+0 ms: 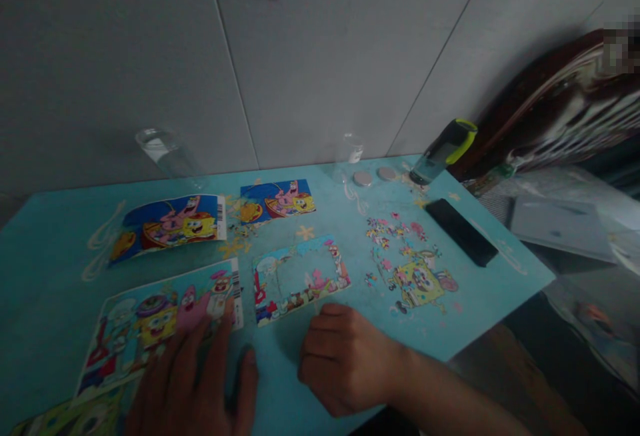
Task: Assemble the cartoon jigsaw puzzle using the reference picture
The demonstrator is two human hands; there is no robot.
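Observation:
My left hand [193, 376] rests with its fingers stretched out over the lower edge of a cartoon picture sheet [155, 323]. My right hand [345, 359] is curled closed on the table just below a partly assembled jigsaw puzzle [263, 283]. Whatever its fingers may hold is hidden under the hand. The puzzle has its border joined, while the turquoise tabletop shows through its middle. Loose puzzle pieces [380, 233] lie scattered to the right, some over a cartoon printed on the table [420, 286].
A second picture sheet [173, 226] and a finished-looking puzzle [280, 201] lie farther back. Along the wall stand clear jars [167, 153], round lids [363, 179] and a bottle [440, 153]. A black phone [461, 232] lies near the table's right edge.

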